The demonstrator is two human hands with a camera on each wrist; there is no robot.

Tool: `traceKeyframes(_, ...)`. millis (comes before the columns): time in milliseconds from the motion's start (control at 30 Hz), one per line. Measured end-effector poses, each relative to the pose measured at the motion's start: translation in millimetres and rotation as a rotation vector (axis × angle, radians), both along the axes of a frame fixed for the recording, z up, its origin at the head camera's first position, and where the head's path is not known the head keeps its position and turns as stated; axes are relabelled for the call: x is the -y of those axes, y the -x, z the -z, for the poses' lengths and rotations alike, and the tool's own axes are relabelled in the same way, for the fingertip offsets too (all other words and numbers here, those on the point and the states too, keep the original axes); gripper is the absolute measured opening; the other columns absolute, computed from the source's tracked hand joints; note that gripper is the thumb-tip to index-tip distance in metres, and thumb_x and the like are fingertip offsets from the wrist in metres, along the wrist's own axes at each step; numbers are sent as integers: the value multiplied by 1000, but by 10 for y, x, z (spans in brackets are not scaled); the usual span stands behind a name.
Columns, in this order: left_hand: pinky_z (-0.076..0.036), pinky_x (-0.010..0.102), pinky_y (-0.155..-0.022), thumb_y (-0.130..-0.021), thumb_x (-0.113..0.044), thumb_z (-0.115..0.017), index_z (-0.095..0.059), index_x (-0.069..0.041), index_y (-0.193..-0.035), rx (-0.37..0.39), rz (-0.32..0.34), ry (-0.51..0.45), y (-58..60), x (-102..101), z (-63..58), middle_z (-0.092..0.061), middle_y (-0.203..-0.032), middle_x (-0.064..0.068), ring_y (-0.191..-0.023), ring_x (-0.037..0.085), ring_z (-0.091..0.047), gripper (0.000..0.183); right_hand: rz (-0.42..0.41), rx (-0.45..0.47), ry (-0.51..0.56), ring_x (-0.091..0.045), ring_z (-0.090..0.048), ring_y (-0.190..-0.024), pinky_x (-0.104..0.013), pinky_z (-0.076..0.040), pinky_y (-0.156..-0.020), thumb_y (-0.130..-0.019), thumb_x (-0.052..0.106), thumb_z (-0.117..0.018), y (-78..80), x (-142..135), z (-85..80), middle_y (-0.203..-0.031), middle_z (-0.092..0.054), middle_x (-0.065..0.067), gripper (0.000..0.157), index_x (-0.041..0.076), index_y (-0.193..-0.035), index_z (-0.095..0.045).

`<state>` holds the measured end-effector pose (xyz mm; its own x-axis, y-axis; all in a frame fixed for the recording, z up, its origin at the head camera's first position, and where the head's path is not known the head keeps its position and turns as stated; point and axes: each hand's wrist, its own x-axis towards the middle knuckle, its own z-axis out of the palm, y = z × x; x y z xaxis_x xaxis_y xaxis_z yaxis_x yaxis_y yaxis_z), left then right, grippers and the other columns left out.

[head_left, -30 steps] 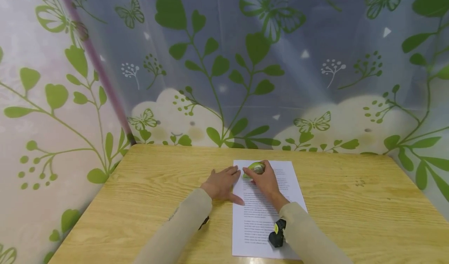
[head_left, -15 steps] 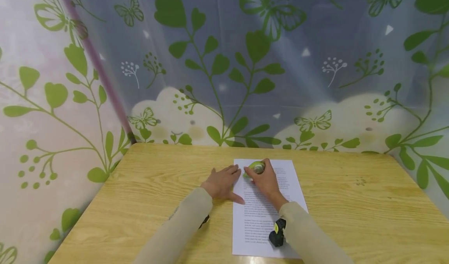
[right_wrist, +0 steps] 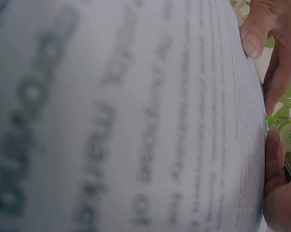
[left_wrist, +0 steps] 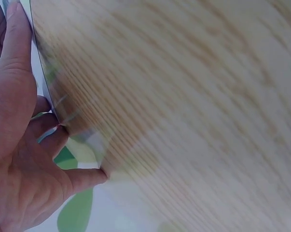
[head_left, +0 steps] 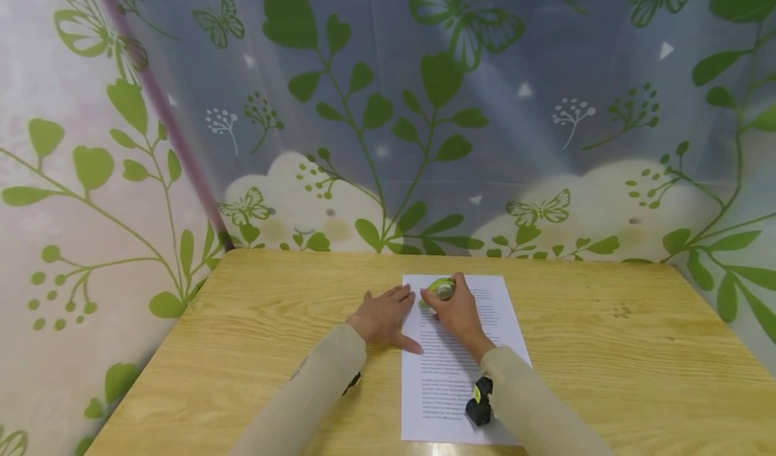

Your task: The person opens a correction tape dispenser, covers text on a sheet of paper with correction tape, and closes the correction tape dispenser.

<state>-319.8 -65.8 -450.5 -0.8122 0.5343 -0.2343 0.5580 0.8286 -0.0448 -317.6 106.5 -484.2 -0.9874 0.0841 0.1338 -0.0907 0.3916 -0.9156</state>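
A printed sheet of paper (head_left: 411, 395) lies lengthwise on the wooden table. My left hand (head_left: 384, 318) rests flat across its left edge near the top, fingers spread and thumb stretched over the text. In the right wrist view, a green, see-through correction tape (right_wrist: 289, 135) shows a round white wheel inside. My right hand (head_left: 461, 314) grips this correction tape between thumb and fingers, with its tip at the first lines of print on the upper left. The right hand covers part of the text.
The wooden table (head_left: 606, 348) reaches back to a fabric backdrop (head_left: 533, 126) printed with green leaves and butterflies. A black wrist camera (head_left: 479, 405) on the right sleeve hangs over the lower part of the sheet.
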Motion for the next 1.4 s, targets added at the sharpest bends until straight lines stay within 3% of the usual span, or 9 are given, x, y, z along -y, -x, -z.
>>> traceKeyframes(400,-28,62,-101,-69,-83,-51,-23,-16,-153,-1,0,-2,4,4,16,-16,-158,2,-143,18,-16,111,-1,27,10,-18,-62,-59,-29,-52,-56,-87,25,-73,31,-27,31,-94,-58,-16,45,4,-110,-41)
traceKeyframes(667,-28,63,-101,-68,-83,-52,-26,-15,-153,5,-8,-14,2,2,18,-17,-158,2,-143,18,-16,111,17,3,-82,-24,-60,-84,-36,-50,-72,-87,30,-72,15,-40,22,-100,-56,-16,47,3,-111,-42)
traceKeyframes(1400,-28,62,-101,-69,-83,-51,-24,-14,-153,0,2,3,-10,2,10,-16,-158,3,-143,18,-15,112,36,18,-123,-26,-61,-86,-39,-51,-73,-86,32,-73,10,-97,6,-102,-58,-17,50,2,-113,-43)
